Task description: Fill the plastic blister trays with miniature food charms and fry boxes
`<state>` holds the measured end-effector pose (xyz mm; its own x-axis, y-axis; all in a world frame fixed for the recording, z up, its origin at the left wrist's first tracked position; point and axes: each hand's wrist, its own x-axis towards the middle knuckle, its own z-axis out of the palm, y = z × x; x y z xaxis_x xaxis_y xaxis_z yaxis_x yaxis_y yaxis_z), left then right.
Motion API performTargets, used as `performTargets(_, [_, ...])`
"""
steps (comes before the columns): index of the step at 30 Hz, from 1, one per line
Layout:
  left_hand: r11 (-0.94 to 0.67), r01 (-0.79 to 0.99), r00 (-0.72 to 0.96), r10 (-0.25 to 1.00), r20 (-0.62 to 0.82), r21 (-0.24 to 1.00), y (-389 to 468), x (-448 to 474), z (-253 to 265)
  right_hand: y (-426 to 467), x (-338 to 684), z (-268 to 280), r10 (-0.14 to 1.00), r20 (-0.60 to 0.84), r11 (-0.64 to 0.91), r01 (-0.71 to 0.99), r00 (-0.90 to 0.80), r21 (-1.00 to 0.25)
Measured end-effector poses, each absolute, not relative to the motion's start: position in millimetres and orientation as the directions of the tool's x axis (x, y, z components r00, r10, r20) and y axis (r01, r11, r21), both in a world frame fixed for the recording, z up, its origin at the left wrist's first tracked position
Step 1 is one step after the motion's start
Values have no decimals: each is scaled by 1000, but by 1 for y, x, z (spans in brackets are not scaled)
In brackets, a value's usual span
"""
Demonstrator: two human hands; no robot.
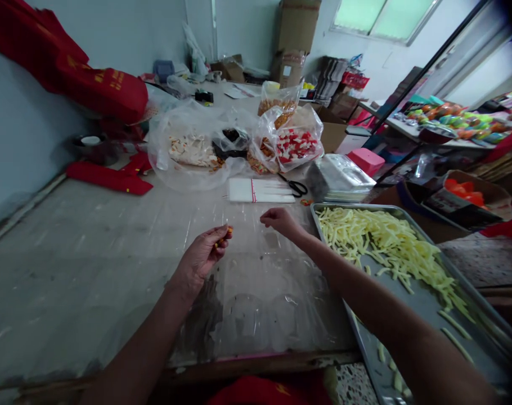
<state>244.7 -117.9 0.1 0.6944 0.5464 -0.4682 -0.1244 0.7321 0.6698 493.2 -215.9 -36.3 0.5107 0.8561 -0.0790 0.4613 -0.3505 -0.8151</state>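
Observation:
Over the middle of the table, my left hand (pixel 203 250) is closed round some small orange-yellow pieces (pixel 229 229) that show between its fingers; their kind is too small to make out. My right hand (pixel 281 221) hovers to the right, its fingertips pinched together. What it holds, if anything, is hidden. Beneath both hands lies clear moulded plastic (pixel 247 315) with rounded shapes. Beyond them are a stack of white plastic sleeves (pixel 239 190) and black-handled scissors (pixel 298 188). By my right forearm, a metal tray (pixel 376 270) bears pale yellow strips (pixel 391 242).
At the back stand an open bag of cream-coloured pieces (pixel 192 149) and a bag of red and white pieces (pixel 297 145). A foil-like silver stack (pixel 340 174) sits behind the tray. Red cloth (pixel 108 177) lies at left. An orange-filled carton (pixel 467 197) is at right.

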Motion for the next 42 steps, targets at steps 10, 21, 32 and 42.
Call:
performTargets(10, [750, -123, 691, 535, -487, 650, -119, 248, -14, -206, 486, -43, 849, 53, -395, 699, 525, -597])
performTargets(21, [733, -161, 644, 585, -492, 661, -116, 224, 1, -205, 493, -8, 834, -244, -479, 429, 495, -766])
performTargets(32, [751, -160, 631, 577, -518, 641, -128, 209, 2, -226, 467, 27, 891, -423, -333, -401, 162, -854])
performTargets(42, [737, -231, 572, 631, -524, 635, -116, 166, 0, -200, 439, 9, 949, -259, -266, 11, 181, -964])
